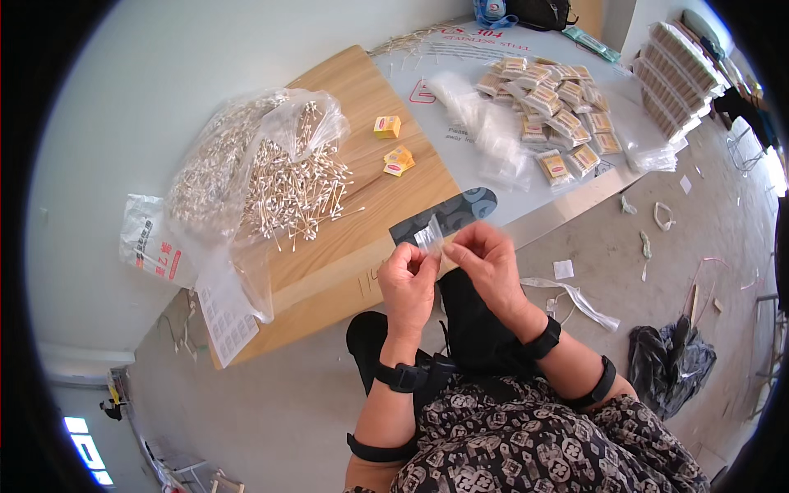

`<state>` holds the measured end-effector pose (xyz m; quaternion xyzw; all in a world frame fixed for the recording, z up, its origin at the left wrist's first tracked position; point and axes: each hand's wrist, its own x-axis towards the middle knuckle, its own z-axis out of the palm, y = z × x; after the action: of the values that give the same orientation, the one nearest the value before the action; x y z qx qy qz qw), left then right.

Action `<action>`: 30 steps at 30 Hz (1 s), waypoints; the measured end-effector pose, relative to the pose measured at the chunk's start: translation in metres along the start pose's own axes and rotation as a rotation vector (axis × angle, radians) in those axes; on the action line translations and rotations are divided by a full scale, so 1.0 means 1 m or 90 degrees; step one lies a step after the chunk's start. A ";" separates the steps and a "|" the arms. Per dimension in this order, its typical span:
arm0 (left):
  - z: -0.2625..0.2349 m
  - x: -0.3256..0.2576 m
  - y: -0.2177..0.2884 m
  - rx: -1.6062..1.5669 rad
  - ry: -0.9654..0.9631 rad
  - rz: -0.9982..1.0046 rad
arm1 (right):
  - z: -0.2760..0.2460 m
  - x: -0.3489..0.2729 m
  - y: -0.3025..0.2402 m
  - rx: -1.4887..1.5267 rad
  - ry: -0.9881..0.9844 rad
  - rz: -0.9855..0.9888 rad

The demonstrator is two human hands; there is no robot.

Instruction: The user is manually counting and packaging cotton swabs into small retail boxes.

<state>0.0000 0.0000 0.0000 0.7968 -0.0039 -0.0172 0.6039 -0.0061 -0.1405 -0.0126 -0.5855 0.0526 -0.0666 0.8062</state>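
Over the table's front edge, my left hand (408, 283) pinches a small clear plastic bag (428, 236) between thumb and fingers. My right hand (486, 267) is closed at the bag's right side, thumb and forefinger together on its edge; those fingers are slightly blurred. Behind the bag lies a dark grey patterned mat (448, 212). To the left, a large clear bag (218, 152) spills a heap of cotton swabs (300, 189) onto the wooden board. Beyond my hands sit a stack of yellow cards (387, 126) and a few loose yellow cards (399, 161).
Filled swab packets (563, 107) are heaped at the back right, beside flat clear bags (485, 131). A tall stack of packed swabs (678, 78) stands at the right corner. A printed sheet (223, 316) hangs at the left edge. A black plastic bag (670, 366) and scraps lie on the floor.
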 end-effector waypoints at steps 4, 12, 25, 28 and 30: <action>0.000 -0.008 0.006 0.180 0.079 0.159 | 0.016 -0.011 -0.015 -0.158 -0.070 -0.032; -0.009 -0.022 0.017 0.008 -0.018 0.126 | 0.015 -0.013 -0.001 -0.008 -0.089 0.041; -0.014 -0.023 0.010 -0.159 -0.010 0.092 | 0.013 -0.017 -0.007 0.185 -0.101 0.147; -0.014 -0.023 0.008 -0.152 -0.011 0.105 | 0.013 -0.016 -0.006 0.173 -0.092 0.147; -0.013 -0.022 0.007 -0.127 -0.013 0.123 | 0.014 -0.016 -0.009 0.168 -0.091 0.143</action>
<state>-0.0217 0.0108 0.0108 0.7286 -0.0851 0.0326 0.6788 -0.0205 -0.1274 0.0008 -0.4686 0.0506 0.0591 0.8800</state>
